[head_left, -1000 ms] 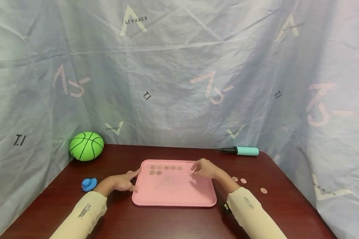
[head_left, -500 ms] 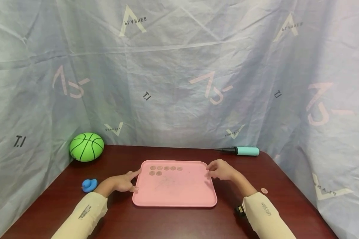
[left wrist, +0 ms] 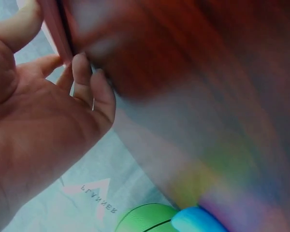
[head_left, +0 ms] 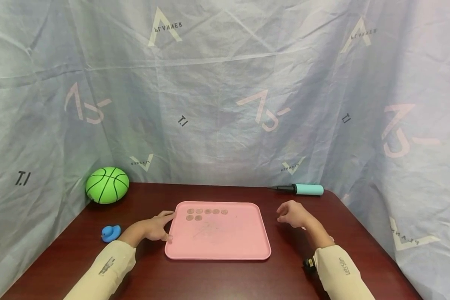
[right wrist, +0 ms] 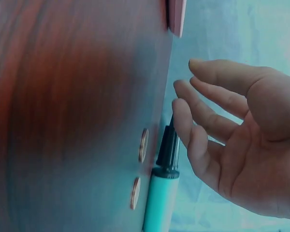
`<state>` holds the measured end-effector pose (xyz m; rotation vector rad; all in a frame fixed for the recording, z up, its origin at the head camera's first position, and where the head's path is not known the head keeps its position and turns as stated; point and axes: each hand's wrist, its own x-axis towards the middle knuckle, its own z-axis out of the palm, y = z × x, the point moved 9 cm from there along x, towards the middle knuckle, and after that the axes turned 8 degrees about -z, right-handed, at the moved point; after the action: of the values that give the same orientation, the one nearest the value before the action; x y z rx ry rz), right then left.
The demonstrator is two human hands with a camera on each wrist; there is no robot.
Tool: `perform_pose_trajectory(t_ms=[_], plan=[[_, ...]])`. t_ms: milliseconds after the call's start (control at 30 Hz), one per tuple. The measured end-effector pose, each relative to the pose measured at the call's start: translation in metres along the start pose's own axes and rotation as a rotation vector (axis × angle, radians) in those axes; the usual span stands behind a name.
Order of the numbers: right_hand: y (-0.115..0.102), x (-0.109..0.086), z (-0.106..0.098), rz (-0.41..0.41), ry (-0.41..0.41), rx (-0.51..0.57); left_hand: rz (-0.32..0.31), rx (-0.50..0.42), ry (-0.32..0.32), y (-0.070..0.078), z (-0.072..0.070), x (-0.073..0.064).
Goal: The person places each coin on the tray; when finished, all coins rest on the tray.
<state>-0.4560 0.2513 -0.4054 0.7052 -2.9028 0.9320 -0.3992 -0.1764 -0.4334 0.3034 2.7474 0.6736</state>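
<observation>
A pink tray (head_left: 217, 246) lies on the table with several round coins (head_left: 208, 211) in two rows near its far left corner. My left hand (head_left: 155, 228) rests at the tray's left edge, thumb and index finger spread apart along the rim. In the left wrist view its other fingers (left wrist: 104, 94) bend loosely beside the tray's side. My right hand (head_left: 294, 213) hovers over the table to the right of the tray, fingers loosely bent and holding nothing. Two coins (right wrist: 143, 146) show below it in the right wrist view; the right forearm partly hides loose coins in the head view.
A green ball (head_left: 107, 185) sits at the table's far left, with a blue rubber duck (head_left: 111, 233) nearer. A teal hand pump (head_left: 309, 189) lies at the far right. Grey printed cloth (head_left: 217, 83) hangs behind the dark red table (head_left: 217, 279).
My right hand has moved right, from above the tray's right part, past its edge, to over the table. The left hand has stayed at the tray's left edge.
</observation>
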Motion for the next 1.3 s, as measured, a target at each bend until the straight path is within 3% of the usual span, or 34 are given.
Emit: perform_pose_trajectory(t_ms=[100, 333, 500, 900, 1300], plan=[[0.009, -0.004, -0.007, 0.025, 0.003, -0.020, 0.007, 0.035, -0.004, -0.001, 0.002, 0.003], [0.036, -0.016, -0.012, 0.118, -0.016, 0.063, 0.030, 0.045, 0.001, -0.002, 0.004, 0.006], [0.050, -0.027, -0.014, 0.199, -0.053, 0.009, 0.008, 0.058, -0.038, 0.001, 0.004, 0.004], [0.050, -0.030, -0.011, 0.259, -0.107, -0.053, -0.005, 0.028, -0.048, 0.001, 0.003, 0.001], [0.048, -0.027, -0.007, 0.237, -0.164, -0.106, 0.006, 0.005, -0.036, 0.001, 0.002, -0.002]])
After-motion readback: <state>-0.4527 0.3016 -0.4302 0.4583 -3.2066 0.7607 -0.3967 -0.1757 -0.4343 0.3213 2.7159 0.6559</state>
